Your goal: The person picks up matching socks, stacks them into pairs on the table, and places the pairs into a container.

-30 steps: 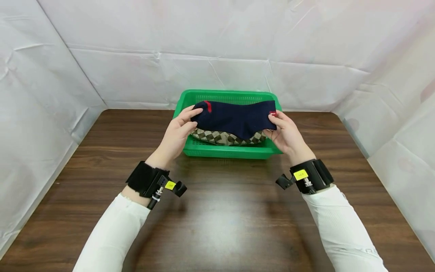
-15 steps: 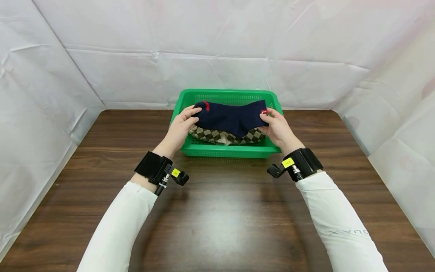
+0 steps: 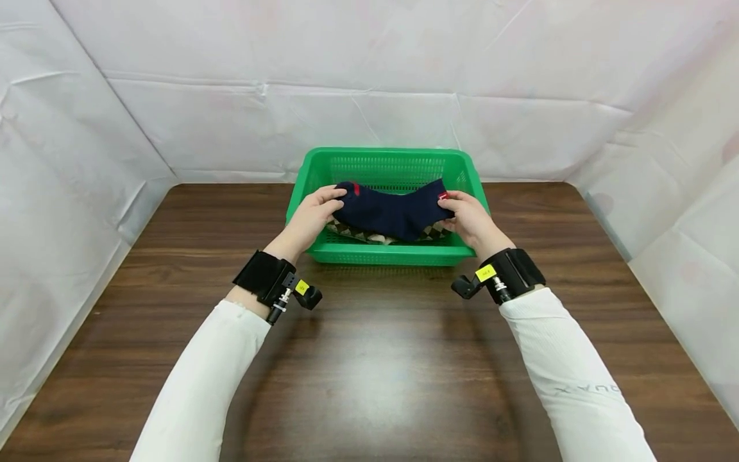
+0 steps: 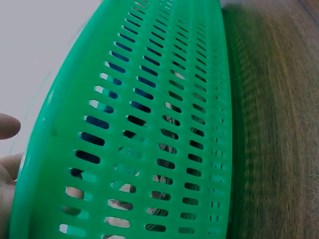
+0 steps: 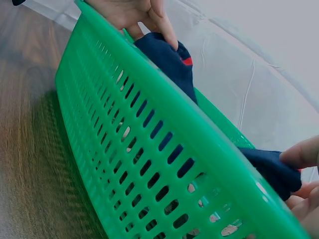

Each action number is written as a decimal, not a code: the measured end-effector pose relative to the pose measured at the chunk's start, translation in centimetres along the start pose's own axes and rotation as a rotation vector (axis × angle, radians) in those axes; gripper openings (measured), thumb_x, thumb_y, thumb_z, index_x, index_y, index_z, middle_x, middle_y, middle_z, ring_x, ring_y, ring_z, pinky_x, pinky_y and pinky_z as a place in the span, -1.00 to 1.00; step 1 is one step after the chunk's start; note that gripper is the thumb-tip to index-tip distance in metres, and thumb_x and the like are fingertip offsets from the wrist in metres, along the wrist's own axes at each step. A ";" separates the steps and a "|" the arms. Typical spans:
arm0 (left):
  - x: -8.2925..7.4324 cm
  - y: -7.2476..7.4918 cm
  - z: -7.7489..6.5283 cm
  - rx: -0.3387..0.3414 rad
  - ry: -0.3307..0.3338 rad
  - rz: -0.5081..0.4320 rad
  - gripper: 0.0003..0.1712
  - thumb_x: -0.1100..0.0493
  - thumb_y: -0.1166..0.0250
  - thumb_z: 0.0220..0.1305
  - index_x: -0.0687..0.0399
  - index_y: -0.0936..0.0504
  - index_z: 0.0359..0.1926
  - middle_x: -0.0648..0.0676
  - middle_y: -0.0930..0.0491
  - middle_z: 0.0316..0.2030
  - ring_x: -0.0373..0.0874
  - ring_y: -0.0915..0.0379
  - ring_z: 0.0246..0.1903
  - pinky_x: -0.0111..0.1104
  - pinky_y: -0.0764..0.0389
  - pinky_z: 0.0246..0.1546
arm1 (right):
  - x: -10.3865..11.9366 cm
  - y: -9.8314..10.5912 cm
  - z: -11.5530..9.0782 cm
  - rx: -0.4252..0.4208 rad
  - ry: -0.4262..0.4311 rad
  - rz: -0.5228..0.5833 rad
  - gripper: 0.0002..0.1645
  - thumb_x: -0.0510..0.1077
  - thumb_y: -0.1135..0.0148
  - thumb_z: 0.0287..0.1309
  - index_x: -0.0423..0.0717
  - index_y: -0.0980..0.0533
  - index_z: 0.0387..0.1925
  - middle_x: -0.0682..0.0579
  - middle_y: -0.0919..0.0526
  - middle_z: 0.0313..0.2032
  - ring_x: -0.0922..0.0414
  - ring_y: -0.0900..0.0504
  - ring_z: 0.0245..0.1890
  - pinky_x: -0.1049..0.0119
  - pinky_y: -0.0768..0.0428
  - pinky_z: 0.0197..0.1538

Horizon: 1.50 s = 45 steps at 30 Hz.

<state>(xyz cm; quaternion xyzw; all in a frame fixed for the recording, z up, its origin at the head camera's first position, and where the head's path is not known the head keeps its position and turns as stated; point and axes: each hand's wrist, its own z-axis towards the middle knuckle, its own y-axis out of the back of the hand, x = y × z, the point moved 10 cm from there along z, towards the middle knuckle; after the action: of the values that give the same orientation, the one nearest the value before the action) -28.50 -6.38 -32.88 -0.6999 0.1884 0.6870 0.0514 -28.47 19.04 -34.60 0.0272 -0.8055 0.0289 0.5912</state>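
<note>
A navy sock with a red stripe at one end and a small red label at the other stretches between both hands, inside the green basket. My left hand pinches its striped end between thumb and fingers. At the labelled end, my right hand pinches the fabric. Beneath the navy sock lies a brown and beige checked sock, mostly covered. The right wrist view shows the navy sock sagging below the basket's rim between the two hands.
The basket stands at the back of a dark wooden table, near a white sheet wall. White sheeting also rises at the left and right sides. Slotted basket walls fill the left wrist view.
Both hands have lowered the navy sock deeper into the basket, covering more of the checked sock. The right hand has come left, so the navy sock hangs slacker.
</note>
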 end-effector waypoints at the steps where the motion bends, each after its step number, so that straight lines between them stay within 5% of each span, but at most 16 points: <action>1: 0.2 -0.1 0.1 0.002 0.012 0.013 -0.49 0.14 0.08 0.48 0.15 -0.22 0.38 0.05 0.14 0.48 -0.05 0.18 0.46 -0.11 -0.11 0.36 | -0.1 -0.1 0.0 0.001 -0.005 -0.025 -0.33 -0.23 0.17 0.40 -0.15 0.08 0.46 -0.08 -0.23 0.23 0.17 -0.39 -0.03 0.15 -0.25 0.29; 5: 0.7 -0.2 0.4 0.009 0.045 0.068 -0.49 0.13 0.09 0.49 0.15 -0.23 0.38 0.07 0.14 0.48 -0.03 0.19 0.46 -0.11 -0.10 0.37 | -0.3 -0.2 -0.1 0.008 -0.001 -0.116 -0.29 -0.32 0.20 0.35 -0.11 0.09 0.47 -0.16 -0.18 0.26 0.16 -0.38 0.00 0.15 -0.31 0.24; 9: 0.7 -0.4 0.4 0.009 0.061 0.112 -0.49 0.11 0.10 0.49 0.14 -0.22 0.38 0.10 0.10 0.48 -0.01 0.17 0.45 -0.11 -0.10 0.37 | 0.2 0.0 -0.2 -0.017 0.059 -0.233 -0.29 -0.36 0.14 0.32 0.01 0.00 0.44 -0.03 -0.23 0.00 0.27 -0.27 -0.53 0.24 -0.34 -0.12; 11: 0.8 -0.5 0.5 0.002 0.069 0.134 -0.48 0.09 0.10 0.49 0.13 -0.21 0.39 0.11 0.08 0.47 0.00 0.13 0.45 -0.10 -0.10 0.37 | 0.6 0.0 -0.2 -0.036 0.102 -0.313 -0.32 -0.36 0.11 0.32 0.03 -0.04 0.41 -0.04 -0.23 -0.02 0.24 -0.19 -0.57 0.24 -0.27 -0.22; 16: 1.3 -0.5 0.5 -0.023 0.107 0.187 -0.48 0.09 0.10 0.48 0.13 -0.22 0.38 0.12 0.02 0.46 0.02 0.03 0.42 -0.10 -0.19 0.32 | 0.9 0.1 -0.1 -0.097 0.149 -0.447 -0.49 -0.38 0.09 0.31 -0.03 -0.12 0.23 -0.22 -0.31 0.06 0.07 -0.26 -0.36 0.23 -0.25 -0.27; 22: 1.8 -0.5 0.9 -0.031 0.152 0.250 -0.49 0.09 0.12 0.48 0.17 -0.26 0.36 0.13 0.01 0.46 0.01 0.09 0.44 -0.12 -0.19 0.33 | 0.9 0.1 0.0 -0.117 0.154 -0.514 -0.75 -0.40 0.11 0.31 -0.07 -0.21 -0.08 -0.17 -0.34 -0.03 0.03 -0.23 -0.39 0.25 -0.21 -0.33; 31: 2.1 -0.9 1.2 0.002 0.179 0.321 -0.48 0.10 0.12 0.48 0.26 -0.26 0.35 0.15 0.10 0.48 0.00 0.27 0.47 -0.13 -0.08 0.37 | 0.6 -0.1 0.0 -0.097 0.134 -0.607 -0.73 -0.24 0.15 0.39 -0.21 -0.41 0.01 -0.15 -0.40 0.17 -0.03 -0.32 -0.12 0.19 -0.28 -0.15; 35: 2.1 -0.9 1.3 -0.007 0.172 0.341 -0.62 0.11 0.12 0.47 0.33 -0.51 -0.07 0.15 0.14 0.48 -0.02 0.36 0.48 -0.21 -0.19 0.17 | 0.4 -0.3 0.0 -0.093 0.112 -0.632 -0.67 -0.17 0.11 0.40 -0.21 -0.41 0.08 -0.16 -0.39 0.21 -0.07 -0.35 0.02 0.13 -0.33 -0.03; 39: 2.0 -0.9 1.4 -0.018 0.159 0.342 -0.66 0.14 0.12 0.46 0.18 -0.26 -0.49 0.18 0.11 0.48 -0.01 0.32 0.48 -0.19 -0.17 0.04 | 0.0 -0.5 0.0 -0.064 0.072 -0.673 -0.61 -0.13 0.12 0.40 -0.20 -0.38 0.15 -0.18 -0.37 0.24 -0.10 -0.38 0.05 0.06 -0.35 0.04; 45: 2.1 -0.8 1.5 -0.019 0.148 0.347 -0.58 0.17 0.12 0.45 0.13 -0.13 -0.61 0.20 0.08 0.47 0.00 0.31 0.48 -0.19 -0.12 -0.12 | -0.8 -1.0 0.2 0.021 0.014 -0.758 -0.51 -0.08 0.14 0.42 -0.18 -0.32 0.28 -0.22 -0.25 0.33 -0.16 -0.30 0.24 -0.04 -0.30 0.24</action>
<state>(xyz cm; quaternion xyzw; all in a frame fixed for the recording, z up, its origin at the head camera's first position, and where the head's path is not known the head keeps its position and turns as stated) -29.69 -5.49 -35.13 -0.7060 0.3031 0.6339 -0.0886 -28.36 18.02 -35.45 0.3293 -0.7340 -0.1834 0.5650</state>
